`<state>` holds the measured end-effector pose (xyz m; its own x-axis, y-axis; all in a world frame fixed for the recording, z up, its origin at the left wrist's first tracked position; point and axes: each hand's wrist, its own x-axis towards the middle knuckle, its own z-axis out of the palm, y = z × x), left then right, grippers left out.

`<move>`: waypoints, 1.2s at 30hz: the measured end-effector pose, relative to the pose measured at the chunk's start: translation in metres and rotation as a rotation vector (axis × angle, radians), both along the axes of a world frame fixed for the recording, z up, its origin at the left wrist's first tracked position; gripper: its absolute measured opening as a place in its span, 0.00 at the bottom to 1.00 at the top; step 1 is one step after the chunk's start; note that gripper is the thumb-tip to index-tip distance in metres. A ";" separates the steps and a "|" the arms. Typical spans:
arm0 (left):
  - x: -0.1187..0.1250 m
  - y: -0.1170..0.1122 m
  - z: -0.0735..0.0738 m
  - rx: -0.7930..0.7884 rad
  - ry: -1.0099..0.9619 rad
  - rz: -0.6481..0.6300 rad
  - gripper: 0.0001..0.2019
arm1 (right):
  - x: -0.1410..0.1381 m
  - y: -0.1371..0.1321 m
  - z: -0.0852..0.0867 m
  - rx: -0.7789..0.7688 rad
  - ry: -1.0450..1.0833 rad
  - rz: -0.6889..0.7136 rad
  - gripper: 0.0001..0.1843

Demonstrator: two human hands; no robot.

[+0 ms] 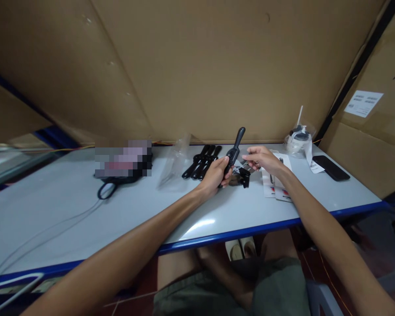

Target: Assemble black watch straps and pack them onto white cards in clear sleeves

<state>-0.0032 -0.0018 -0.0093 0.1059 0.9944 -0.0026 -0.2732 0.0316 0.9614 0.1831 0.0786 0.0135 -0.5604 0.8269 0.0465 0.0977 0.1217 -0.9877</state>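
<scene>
My left hand point(216, 174) is closed around the lower end of a black elongated handle-like part point(236, 147), holding it tilted up over the white table point(85, 206). My right hand point(261, 159) hovers just right of it, fingers curled in a pinch on something small that I cannot make out. Below the hands lie small black clips and a shiny piece point(241, 175). Several more black handle parts point(202, 161) lie in a row just left of my left hand.
A clear plastic bag point(174, 164) lies left of the row. Printed paper cards point(276, 186) sit under my right wrist. A bagged white device point(299, 138) and a black phone point(331, 167) lie at the right. Cardboard walls stand behind; cables run at the left.
</scene>
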 end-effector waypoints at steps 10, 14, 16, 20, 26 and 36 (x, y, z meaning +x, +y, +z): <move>-0.002 0.000 0.007 -0.040 -0.008 0.029 0.23 | -0.002 0.002 -0.002 -0.004 -0.007 -0.116 0.21; -0.004 0.002 0.010 -0.051 -0.032 0.063 0.19 | -0.003 0.001 -0.002 -0.021 0.051 -0.164 0.19; -0.005 0.002 0.009 -0.044 -0.034 0.069 0.17 | -0.006 -0.002 -0.003 -0.031 0.051 -0.131 0.18; -0.003 0.001 0.005 -0.012 -0.002 0.060 0.16 | -0.013 -0.011 -0.002 -0.044 0.065 -0.049 0.17; -0.001 0.001 0.001 0.013 0.029 0.003 0.18 | -0.019 -0.017 -0.001 -0.053 0.087 -0.044 0.17; -0.001 0.001 -0.002 0.008 0.073 -0.071 0.20 | -0.021 -0.016 -0.002 -0.066 0.114 -0.013 0.10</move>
